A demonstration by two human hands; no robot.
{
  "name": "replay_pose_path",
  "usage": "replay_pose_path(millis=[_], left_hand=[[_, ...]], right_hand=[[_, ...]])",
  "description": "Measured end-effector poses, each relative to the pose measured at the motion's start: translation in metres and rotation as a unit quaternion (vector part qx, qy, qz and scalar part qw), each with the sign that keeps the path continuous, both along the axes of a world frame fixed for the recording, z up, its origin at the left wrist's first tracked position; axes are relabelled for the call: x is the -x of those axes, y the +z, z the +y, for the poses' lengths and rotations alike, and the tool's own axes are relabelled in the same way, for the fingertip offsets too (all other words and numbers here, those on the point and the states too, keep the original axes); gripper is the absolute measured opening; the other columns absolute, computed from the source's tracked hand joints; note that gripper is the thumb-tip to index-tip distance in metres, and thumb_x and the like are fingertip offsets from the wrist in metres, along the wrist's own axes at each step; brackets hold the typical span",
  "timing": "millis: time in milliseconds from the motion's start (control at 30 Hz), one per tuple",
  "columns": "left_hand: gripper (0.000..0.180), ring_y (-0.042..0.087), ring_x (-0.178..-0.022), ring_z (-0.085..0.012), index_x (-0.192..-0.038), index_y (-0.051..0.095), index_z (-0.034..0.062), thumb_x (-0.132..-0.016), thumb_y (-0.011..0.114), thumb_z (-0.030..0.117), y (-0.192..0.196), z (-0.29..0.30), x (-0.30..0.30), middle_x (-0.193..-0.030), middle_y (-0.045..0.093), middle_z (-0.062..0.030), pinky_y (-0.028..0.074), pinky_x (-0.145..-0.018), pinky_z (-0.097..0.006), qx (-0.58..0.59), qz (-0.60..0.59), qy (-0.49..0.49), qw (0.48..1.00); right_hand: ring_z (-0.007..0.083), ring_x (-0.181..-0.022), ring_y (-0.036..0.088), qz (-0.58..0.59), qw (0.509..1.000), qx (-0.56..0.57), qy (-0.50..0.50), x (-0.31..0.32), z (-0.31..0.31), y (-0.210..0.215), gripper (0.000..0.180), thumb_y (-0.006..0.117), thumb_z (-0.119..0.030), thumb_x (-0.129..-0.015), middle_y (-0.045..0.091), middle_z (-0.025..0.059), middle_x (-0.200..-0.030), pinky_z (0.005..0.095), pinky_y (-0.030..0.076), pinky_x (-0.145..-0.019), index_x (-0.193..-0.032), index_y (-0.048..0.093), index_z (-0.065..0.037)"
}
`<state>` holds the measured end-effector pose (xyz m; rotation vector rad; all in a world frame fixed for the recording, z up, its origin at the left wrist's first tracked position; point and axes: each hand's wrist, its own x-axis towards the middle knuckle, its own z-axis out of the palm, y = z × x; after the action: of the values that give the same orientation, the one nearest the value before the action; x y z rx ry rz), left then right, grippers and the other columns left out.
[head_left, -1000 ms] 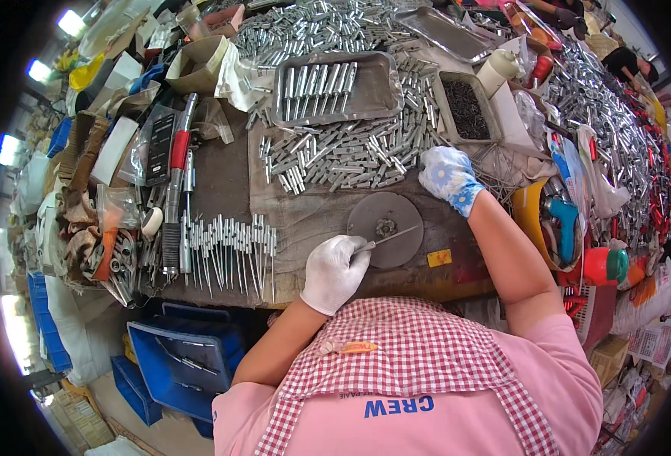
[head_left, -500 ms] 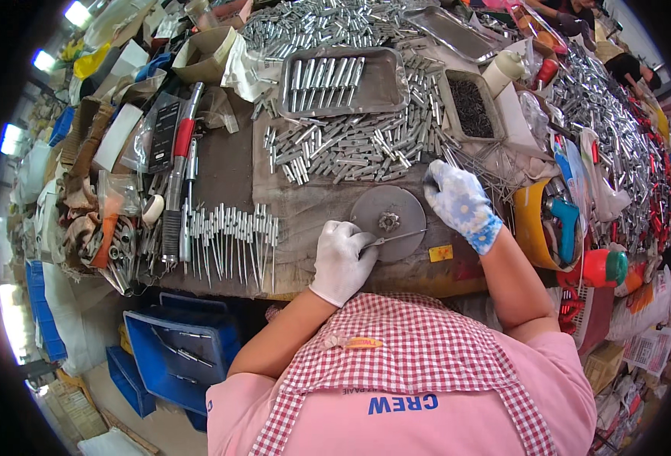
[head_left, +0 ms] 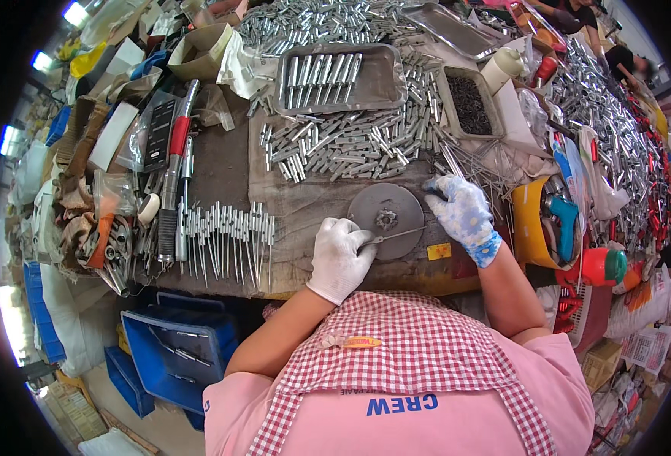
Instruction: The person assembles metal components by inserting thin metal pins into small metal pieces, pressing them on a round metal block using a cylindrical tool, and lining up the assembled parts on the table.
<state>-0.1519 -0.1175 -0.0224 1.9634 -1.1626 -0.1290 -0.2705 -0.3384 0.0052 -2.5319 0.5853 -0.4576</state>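
My left hand (head_left: 341, 260), in a white glove, pinches a thin metal rod (head_left: 400, 234) by its thicker end. The rod reaches rightward across a round grey metal disc (head_left: 366, 209) with a small raised hub (head_left: 386, 220) at its centre. Right of the disc is my right hand (head_left: 464, 216), in a blue-and-white flowered glove. Its thumb and forefinger point left with a gap between them, and I see nothing in that gap; the other fingers are partly hidden. Loose thin rods (head_left: 483, 173) lie just beyond this hand. A small yellow tag (head_left: 439, 251) lies below the disc.
Silver metal pieces (head_left: 343, 148) are heaped beyond the disc, around a metal tray (head_left: 385, 80) holding a row of pieces. A bin of dark small parts (head_left: 468, 106) stands at back right. Assembled rods (head_left: 233, 235) lie leftward. A yellow holder (head_left: 529, 220) contains a teal-handled tool (head_left: 562, 220).
My right hand has drawn slightly nearer to me, away from the heaped pieces, and its thumb and forefinger now point more to the left. My left hand keeps its pinch on the rod.
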Motion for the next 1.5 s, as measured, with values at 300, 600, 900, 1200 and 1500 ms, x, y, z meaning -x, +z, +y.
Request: replay_pose_path(millis=[300,600,900,1200,1500], left_hand=[[0.015,0.059,-0.089,-0.0299,-0.082,0.076,0.0075,-0.069,0.079,0.013,-0.003,0.003,-0.001,-0.085,0.064,-0.0090,0.050,-0.079,-0.041,-0.020,-0.025,0.001,0.999],[0.015,0.059,-0.089,-0.0308,-0.082,0.077,0.0076,-0.068,0.080,0.012,-0.003,0.003,-0.001,-0.085,0.065,-0.0099,0.050,-0.078,-0.040,-0.025,-0.008,-0.001,1.000],[0.013,0.058,-0.087,-0.0284,-0.080,0.076,0.0078,-0.067,0.079,0.010,-0.004,0.001,-0.001,-0.081,0.064,-0.0079,0.050,-0.077,-0.039,-0.001,0.000,0.002,1.000],[0.013,0.058,-0.084,-0.0286,-0.080,0.077,0.0084,-0.068,0.078,0.012,-0.004,0.001,-0.003,-0.080,0.063,-0.0079,0.050,-0.075,-0.040,-0.015,0.012,-0.006,1.000],[0.016,0.058,-0.085,-0.0292,-0.082,0.077,0.0081,-0.068,0.079,0.014,0.000,0.001,-0.005,-0.080,0.063,-0.0089,0.050,-0.077,-0.040,-0.046,0.029,-0.013,0.998]], right_hand=[[0.0324,-0.082,0.070,0.133,0.971,0.112,0.167,-0.060,0.020,0.012,0.020,0.070,-0.027,-0.080,0.070,0.0113,-0.086,0.0432,0.056,-0.072,-0.090,0.075,-0.010],[0.0378,-0.081,0.070,0.208,0.959,0.103,0.165,-0.074,0.027,0.009,0.021,0.065,-0.020,-0.081,0.071,0.0184,-0.088,0.0446,0.057,-0.074,-0.094,0.071,-0.005],[0.0323,-0.078,0.067,-0.106,0.974,-0.084,0.181,0.000,0.031,0.002,0.024,0.065,-0.002,-0.084,0.068,0.0100,-0.086,0.0370,0.055,-0.070,-0.104,0.073,-0.011],[0.0273,-0.090,0.063,-0.034,0.984,0.024,0.176,-0.001,0.063,-0.024,0.018,0.076,-0.021,-0.076,0.067,0.0032,-0.100,0.0410,0.053,-0.076,-0.093,0.076,-0.015],[0.0286,-0.093,0.059,0.017,0.978,0.057,0.201,-0.010,0.065,-0.019,0.013,0.075,-0.020,-0.074,0.065,0.0038,-0.102,0.0426,0.052,-0.076,-0.085,0.075,-0.014]])
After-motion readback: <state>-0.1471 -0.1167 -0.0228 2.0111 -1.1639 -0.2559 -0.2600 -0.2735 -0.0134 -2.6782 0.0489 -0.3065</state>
